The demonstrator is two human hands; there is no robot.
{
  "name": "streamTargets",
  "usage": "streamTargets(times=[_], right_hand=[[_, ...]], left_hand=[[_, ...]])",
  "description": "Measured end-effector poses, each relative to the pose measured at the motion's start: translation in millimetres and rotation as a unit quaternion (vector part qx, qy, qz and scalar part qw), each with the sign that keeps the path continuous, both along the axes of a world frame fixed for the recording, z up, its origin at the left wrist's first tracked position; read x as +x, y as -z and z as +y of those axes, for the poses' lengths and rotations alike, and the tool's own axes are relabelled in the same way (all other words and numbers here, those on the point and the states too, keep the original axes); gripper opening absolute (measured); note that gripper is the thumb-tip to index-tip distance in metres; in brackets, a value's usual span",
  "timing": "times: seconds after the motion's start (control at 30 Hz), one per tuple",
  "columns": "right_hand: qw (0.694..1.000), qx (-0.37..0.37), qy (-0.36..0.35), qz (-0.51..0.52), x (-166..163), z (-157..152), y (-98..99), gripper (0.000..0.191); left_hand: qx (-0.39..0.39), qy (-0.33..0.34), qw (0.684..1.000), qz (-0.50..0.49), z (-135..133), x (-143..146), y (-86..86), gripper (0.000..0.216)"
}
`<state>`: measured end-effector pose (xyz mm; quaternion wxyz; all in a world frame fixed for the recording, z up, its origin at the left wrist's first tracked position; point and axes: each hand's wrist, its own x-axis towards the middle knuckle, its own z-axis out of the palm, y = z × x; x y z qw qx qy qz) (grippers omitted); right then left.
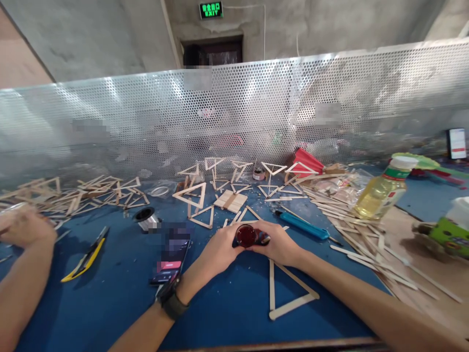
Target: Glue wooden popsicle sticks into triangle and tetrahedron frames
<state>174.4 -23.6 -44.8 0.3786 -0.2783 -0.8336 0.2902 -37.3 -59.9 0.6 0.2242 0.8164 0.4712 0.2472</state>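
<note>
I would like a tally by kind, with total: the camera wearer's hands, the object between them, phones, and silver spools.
Left hand and right hand: 2
Dark red object: 1
Near phone and far phone: 2
Silver spool: 1
Total: 6

Left hand (223,245): blue tabletop (227,313) passable at 6 o'clock; smartphone (173,255) obstructs 9. Right hand (276,242): blue-handled tool (305,225) obstructs 2, craft-stick triangle (295,306) 5.

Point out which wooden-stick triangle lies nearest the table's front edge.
The triangle between the camera wearer's forearms; every other triangle sits farther back.
</note>
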Motion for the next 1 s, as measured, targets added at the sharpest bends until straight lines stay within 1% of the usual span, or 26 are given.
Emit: streamTargets(times=[0.17,0.3,0.47,0.57,0.67,0.83,1.0], right_hand=[[0.999,0.026,-0.020,0.005,0.4,-2.3,-0.8,0.036],[0.999,0.033,-0.026,0.021,0.6,-2.7,0.0,0.036],[0.999,0.030,-0.023,0.013,2.4,-1.9,3.6,0.046],[0.999,0.026,-0.016,0.012,3.4,-3.0,2.4,0.053],[1.000,0.012,-0.015,-0.001,4.2,-5.8,-2.9,0.057],[0.999,-0.032,-0.006,-0.020,5.5,-10.0,-9.0,0.060],[0.999,-0.038,-0.027,0.000,5.8,-11.2,-9.4,0.061]], left_hand=[[0.021,-0.022,0.999,0.014,-1.1,-4.8,5.7,0.032],[0.035,-0.020,0.999,0.013,0.2,-5.9,9.1,0.025],[0.061,-0.035,0.997,0.041,-1.0,-3.3,8.2,0.024],[0.081,-0.046,0.994,0.057,-1.9,-2.5,8.8,0.020],[0.096,-0.052,0.992,0.060,-2.3,-2.6,10.3,0.019],[0.112,-0.052,0.990,0.073,-2.5,-2.4,12.7,0.021],[0.091,-0.056,0.990,0.087,-4.0,0.0,12.6,0.027]])
